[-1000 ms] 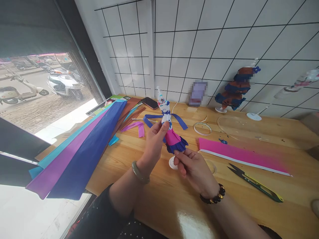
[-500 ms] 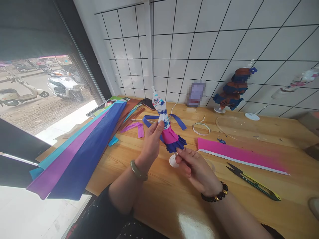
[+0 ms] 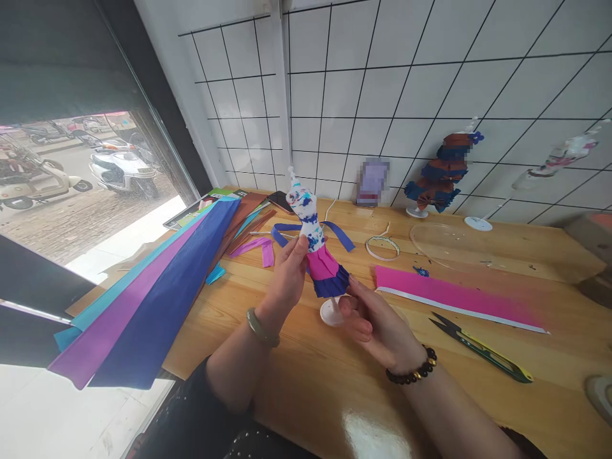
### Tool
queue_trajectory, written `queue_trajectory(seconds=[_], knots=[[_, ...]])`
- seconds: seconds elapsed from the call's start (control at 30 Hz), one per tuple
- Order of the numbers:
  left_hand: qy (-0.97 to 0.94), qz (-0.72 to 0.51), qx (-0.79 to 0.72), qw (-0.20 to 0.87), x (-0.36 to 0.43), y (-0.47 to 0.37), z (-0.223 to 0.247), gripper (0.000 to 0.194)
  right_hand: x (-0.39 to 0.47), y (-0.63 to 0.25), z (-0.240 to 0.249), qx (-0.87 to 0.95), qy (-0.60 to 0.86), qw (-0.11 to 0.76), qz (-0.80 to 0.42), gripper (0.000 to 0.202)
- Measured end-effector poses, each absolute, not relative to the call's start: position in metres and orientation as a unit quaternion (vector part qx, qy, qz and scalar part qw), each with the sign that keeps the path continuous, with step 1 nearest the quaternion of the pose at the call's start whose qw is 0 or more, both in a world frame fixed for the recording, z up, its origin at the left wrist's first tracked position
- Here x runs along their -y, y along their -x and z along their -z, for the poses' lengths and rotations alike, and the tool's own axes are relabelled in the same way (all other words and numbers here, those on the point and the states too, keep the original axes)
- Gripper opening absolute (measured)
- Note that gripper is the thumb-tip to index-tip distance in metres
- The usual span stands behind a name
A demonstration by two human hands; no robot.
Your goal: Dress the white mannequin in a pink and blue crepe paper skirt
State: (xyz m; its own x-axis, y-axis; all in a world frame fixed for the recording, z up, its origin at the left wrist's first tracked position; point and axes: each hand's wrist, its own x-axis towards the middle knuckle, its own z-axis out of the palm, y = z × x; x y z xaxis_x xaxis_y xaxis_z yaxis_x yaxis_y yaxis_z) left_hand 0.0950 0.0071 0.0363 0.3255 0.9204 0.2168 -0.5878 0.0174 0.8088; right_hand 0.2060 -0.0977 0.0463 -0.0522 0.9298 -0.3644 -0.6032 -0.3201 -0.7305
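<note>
A small dress-form mannequin point(image 3: 310, 220) with a white and blue patterned body tilts over the table. Around its lower part is a pink skirt point(image 3: 323, 262) with a pleated dark blue hem point(image 3: 333, 284), above a round white base point(image 3: 331, 312). My left hand point(image 3: 289, 271) is closed around the mannequin at its waist and hip. At the right edge of the blue hem, my right hand point(image 3: 375, 319) touches the paper with its fingertips, the other fingers curled.
Blue, purple and turquoise paper sheets point(image 3: 157, 287) lie left. To the right are a pink strip point(image 3: 454, 296), yellow-green snips point(image 3: 482, 347) and a tape roll point(image 3: 382, 247). Behind stand a dressed mannequin point(image 3: 437, 172), a bare-looking one point(image 3: 567, 156) and a phone-like object point(image 3: 371, 183).
The mannequin has turned and become slightly more upright, showing more of its skirt front. My right hand's fingers have shifted slightly along the hem's right edge. The view has moved a little.
</note>
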Motion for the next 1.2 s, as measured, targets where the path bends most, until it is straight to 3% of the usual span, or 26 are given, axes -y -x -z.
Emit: queue_trajectory(seconds=[0.2, 0.77, 0.83, 0.93, 1.03, 1.1, 1.2], knots=[[-0.439, -0.53, -0.175, 0.704, -0.004, -0.096, -0.036, 0.031, 0.097, -0.204, -0.042, 0.199, 0.4, 0.559, -0.698, 0.032], [-0.4, -0.519, -0.184, 0.733, -0.005, -0.094, -0.037, 0.039, 0.098, -0.2, -0.037, 0.228, 0.433, 0.516, -0.703, 0.035], [-0.391, -0.512, -0.186, 0.742, -0.008, -0.092, -0.039, 0.041, 0.099, -0.202, -0.038, 0.257, 0.438, 0.48, -0.715, 0.031], [-0.373, -0.488, -0.177, 0.769, -0.011, -0.089, -0.039, 0.043, 0.105, -0.21, -0.043, 0.34, 0.42, 0.358, -0.761, 0.022], [-0.358, -0.46, -0.165, 0.795, -0.014, -0.088, -0.038, 0.043, 0.112, -0.225, -0.049, 0.407, 0.357, 0.259, -0.8, 0.028], [-0.357, -0.448, -0.16, 0.804, -0.014, -0.088, -0.037, 0.043, 0.115, -0.235, -0.052, 0.42, 0.329, 0.278, -0.799, 0.032], [-0.364, -0.419, -0.146, 0.819, -0.011, -0.089, -0.036, 0.045, 0.111, -0.245, -0.053, 0.381, 0.345, 0.433, -0.74, 0.03]])
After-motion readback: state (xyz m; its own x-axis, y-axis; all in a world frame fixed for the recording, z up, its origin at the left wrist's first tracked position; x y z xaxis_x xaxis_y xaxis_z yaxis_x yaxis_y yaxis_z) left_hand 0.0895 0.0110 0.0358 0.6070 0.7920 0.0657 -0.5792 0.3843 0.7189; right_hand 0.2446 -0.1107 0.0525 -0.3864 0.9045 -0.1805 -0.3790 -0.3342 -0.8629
